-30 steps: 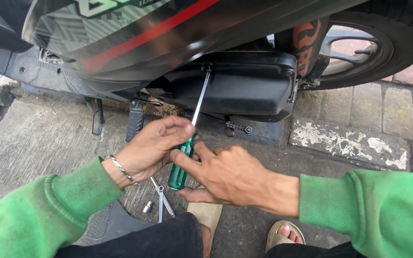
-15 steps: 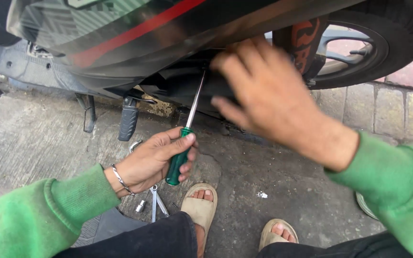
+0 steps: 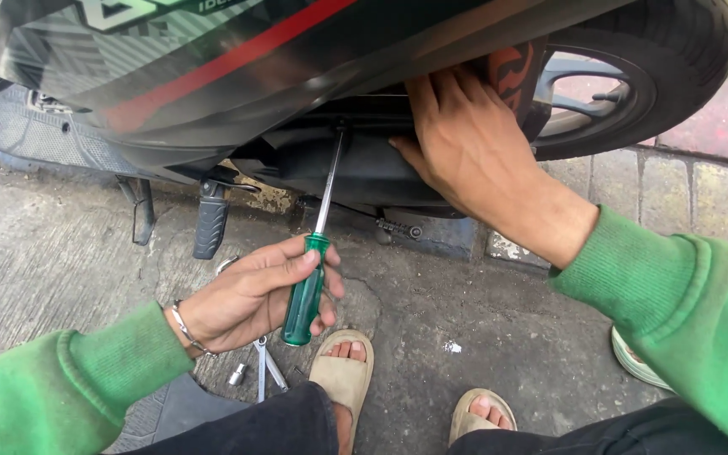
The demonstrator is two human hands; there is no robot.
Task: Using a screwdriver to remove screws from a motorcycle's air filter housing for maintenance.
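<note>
Gripping green-handled screwdriver (image 3: 309,278) — left hand (image 3: 254,295); right hand (image 3: 465,143) spread flat on scooter underside (image 3: 355,164) — tip seemingly at screw.

Left hand (image 3: 250,295) curled in a closed grip, palm up; right hand (image 3: 465,143) spread flat, reaching forward

the ground (image 3: 465,312) is showing as rough grey concrete, cracking near the middle, and is giving way to worn paving bricks (image 3: 676,194) toward the scooter's rear wheel (image 3: 634,93). a y-shaped wrench (image 3: 264,364) and a small metal socket (image 3: 236,375) are lying on the concrete just beside the beige sandal (image 3: 343,379), on the side away from the wheel. a small white scrap (image 3: 453,346) is lying between the sandal and the bricks.
</note>
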